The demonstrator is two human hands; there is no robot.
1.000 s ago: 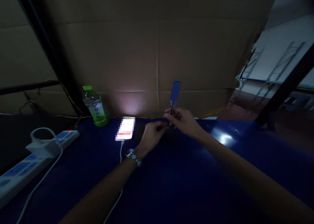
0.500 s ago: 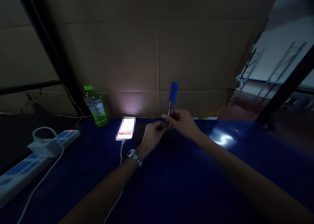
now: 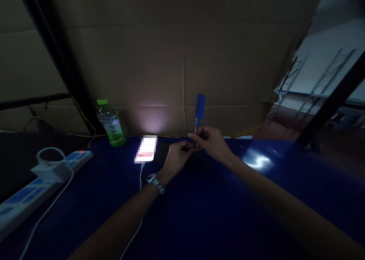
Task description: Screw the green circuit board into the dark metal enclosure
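A screwdriver [image 3: 200, 107] with a blue handle stands nearly upright, handle on top, over the far middle of the blue table [image 3: 182, 214]. Thumb and fingers of my right hand [image 3: 212, 143] are closed on its metal shaft, just below the handle. My left hand [image 3: 176, 159], with a silver watch [image 3: 152, 178] and a bracelet at the wrist, is pinched close against the right fingertips. Whatever it grips at the screwdriver's lower end is hidden by fingers and shadow. A dark flat thing [image 3: 163, 152] lies just left of my left hand, too dim to identify.
Left of my hands lies a brightly lit, blurred screen [image 3: 146, 149] with a white cable [image 3: 140, 176]. A green-capped bottle [image 3: 111, 126] stands behind it. At far left sits a white power strip [image 3: 17, 203] with a plugged-in adapter [image 3: 53, 170]. Brown cardboard [image 3: 128, 62] rises behind the table.
The screwdriver's handle has tipped slightly to the left and seems a little turned. Both hands keep almost the same place and grip.
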